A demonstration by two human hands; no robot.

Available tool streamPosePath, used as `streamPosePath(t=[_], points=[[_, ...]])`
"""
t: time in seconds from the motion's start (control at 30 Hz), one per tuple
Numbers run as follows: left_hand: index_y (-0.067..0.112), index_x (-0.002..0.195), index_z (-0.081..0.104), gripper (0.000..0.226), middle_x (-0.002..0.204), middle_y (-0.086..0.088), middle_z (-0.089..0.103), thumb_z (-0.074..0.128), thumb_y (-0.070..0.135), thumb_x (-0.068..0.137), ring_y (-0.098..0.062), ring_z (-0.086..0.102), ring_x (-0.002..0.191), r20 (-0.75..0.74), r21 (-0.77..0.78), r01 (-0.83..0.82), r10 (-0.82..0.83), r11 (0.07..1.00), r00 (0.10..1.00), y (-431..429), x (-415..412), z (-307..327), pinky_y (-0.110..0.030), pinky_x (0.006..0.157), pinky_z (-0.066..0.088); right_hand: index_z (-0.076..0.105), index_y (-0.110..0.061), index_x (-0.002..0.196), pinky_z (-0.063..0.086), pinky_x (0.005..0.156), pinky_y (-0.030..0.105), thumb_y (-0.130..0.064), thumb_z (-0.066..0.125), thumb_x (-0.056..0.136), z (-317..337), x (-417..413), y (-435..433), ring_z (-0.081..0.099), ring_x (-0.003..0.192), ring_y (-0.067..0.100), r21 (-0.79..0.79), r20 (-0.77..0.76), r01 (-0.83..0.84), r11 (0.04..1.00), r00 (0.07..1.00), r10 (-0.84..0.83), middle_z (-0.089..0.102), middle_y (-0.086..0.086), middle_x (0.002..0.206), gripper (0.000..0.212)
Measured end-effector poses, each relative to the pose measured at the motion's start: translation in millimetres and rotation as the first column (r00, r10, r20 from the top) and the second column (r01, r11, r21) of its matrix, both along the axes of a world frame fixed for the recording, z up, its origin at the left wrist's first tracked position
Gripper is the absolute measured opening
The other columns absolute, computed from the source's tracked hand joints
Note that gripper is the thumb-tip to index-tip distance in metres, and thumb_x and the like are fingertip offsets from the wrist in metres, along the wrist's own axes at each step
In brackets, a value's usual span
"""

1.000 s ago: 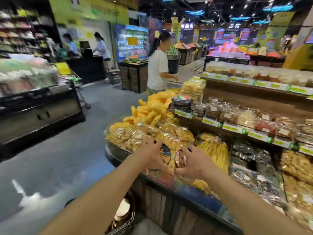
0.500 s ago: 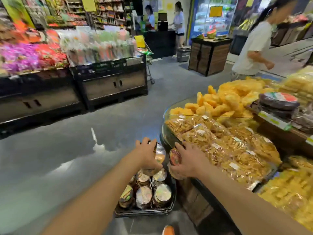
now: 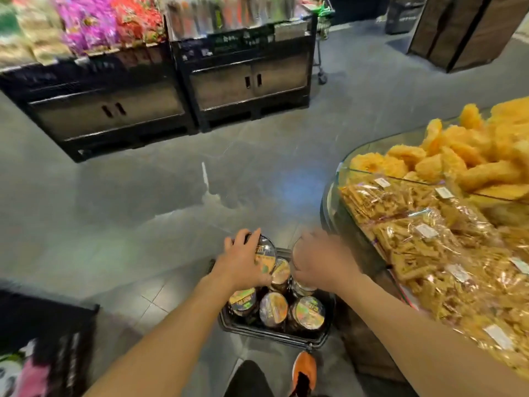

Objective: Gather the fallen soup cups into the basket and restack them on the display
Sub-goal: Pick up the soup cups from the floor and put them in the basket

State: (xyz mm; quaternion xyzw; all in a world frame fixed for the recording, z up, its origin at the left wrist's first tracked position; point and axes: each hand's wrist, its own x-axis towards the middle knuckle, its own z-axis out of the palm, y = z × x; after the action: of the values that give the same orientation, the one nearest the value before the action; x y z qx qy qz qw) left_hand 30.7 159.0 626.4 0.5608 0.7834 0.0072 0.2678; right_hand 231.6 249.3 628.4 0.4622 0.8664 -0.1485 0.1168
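My left hand (image 3: 243, 262) grips a round foil-lidded soup cup (image 3: 264, 253) and my right hand (image 3: 317, 262) grips a second cup (image 3: 295, 246), both above the near black plastic basket (image 3: 272, 335), which holds several cups (image 3: 273, 309). Restacking seems still ahead.

Both my bare forearms reach forward and down, the hands side by side, a little apart. My left hand (image 3: 243, 263) grips a soup cup (image 3: 266, 253), fingers curled over its rim. My right hand (image 3: 317, 263), knuckles up, curls round a second cup (image 3: 296, 246), mostly hidden.
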Motion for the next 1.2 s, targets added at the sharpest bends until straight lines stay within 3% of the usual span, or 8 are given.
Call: streamPosePath(t=[0.27, 0.5, 0.63, 0.9, 1.07, 1.2], points=[[0.029, 0.162, 0.008, 0.123, 0.160, 0.008, 0.013, 0.081, 0.058, 0.067, -0.031, 0.021, 0.141, 0.000, -0.003, -0.029, 0.029, 1.000, 1.000, 32.3, -50.9, -64.7, -0.049, 0.104, 0.048, 0.010, -0.030, 0.162, 0.043, 0.108, 0.056, -0.076, 0.062, 0.080, -56.3, -42.6, 35.3, 0.027, 0.146, 0.040, 0.004, 0.033, 0.010, 1.000, 0.999, -0.010, 0.018, 0.007, 0.166, 0.108], [0.029, 0.162, 0.009, 0.120, 0.160, 0.008, 0.012, 0.080, 0.051, 0.068, -0.029, 0.016, 0.143, 0.027, -0.045, 0.099, -0.098, 0.994, 0.995, 68.8, -91.0, -130.4, -0.045, 0.100, 0.049, 0.009, -0.031, 0.163, 0.043, 0.109, 0.056, -0.077, 0.061, 0.079, -126.9, -66.3, 31.7, 0.025, 0.148, 0.038, -0.074, 0.041, 0.131, 0.989, 0.991, -0.128, 0.017, 0.007, 0.168, 0.109], [0.028, 0.161, 0.011, 0.119, 0.161, 0.005, 0.012, 0.081, 0.052, 0.068, -0.030, 0.014, 0.144, 0.039, -0.057, 0.178, -0.176, 0.982, 0.984, 93.4, -103.7, -178.5, -0.048, 0.105, 0.046, 0.007, -0.028, 0.164, 0.042, 0.109, 0.056, -0.077, 0.059, 0.081, -177.7, -79.5, 14.0, 0.021, 0.151, 0.037, -0.101, 0.061, 0.191, 0.976, 0.981, -0.185, 0.013, 0.007, 0.170, 0.110], [0.030, 0.161, 0.010, 0.121, 0.163, 0.002, 0.013, 0.082, 0.054, 0.066, -0.029, 0.014, 0.146, 0.027, -0.063, 0.330, -0.329, 0.942, 0.944, 129.7, -103.3, -276.4, -0.050, 0.105, 0.046, 0.030, -0.014, 0.160, 0.054, 0.095, 0.055, -0.078, 0.072, 0.066, -282.9, -104.6, -49.6, 0.044, 0.138, 0.038, -0.092, 0.061, 0.319, 0.943, 0.947, -0.315, 0.039, 0.010, 0.159, 0.121], [0.027, 0.162, 0.011, 0.122, 0.163, -0.001, 0.014, 0.083, 0.054, 0.066, -0.033, 0.015, 0.147, 0.008, -0.080, 0.415, -0.416, 0.906, 0.909, 132.6, -100.3, -321.4, -0.052, 0.112, 0.040, 0.034, -0.012, 0.159, 0.053, 0.095, 0.060, -0.074, 0.075, 0.067, -327.1, -104.5, -66.1, 0.043, 0.140, 0.042, -0.090, 0.062, 0.370, 0.925, 0.929, -0.365, 0.038, 0.013, 0.161, 0.119], [0.028, 0.161, 0.010, 0.125, 0.163, -0.001, 0.013, 0.082, 0.057, 0.064, -0.033, 0.015, 0.146, -0.017, -0.095, 0.482, -0.485, 0.871, 0.874, 130.6, -100.5, -343.1, -0.057, 0.110, 0.042, 0.032, -0.013, 0.159, 0.051, 0.098, 0.060, -0.073, 0.076, 0.067, -345.4, -107.1, -72.5, 0.041, 0.142, 0.041, -0.089, 0.061, 0.426, 0.900, 0.904, -0.422, 0.037, 0.012, 0.161, 0.119]])
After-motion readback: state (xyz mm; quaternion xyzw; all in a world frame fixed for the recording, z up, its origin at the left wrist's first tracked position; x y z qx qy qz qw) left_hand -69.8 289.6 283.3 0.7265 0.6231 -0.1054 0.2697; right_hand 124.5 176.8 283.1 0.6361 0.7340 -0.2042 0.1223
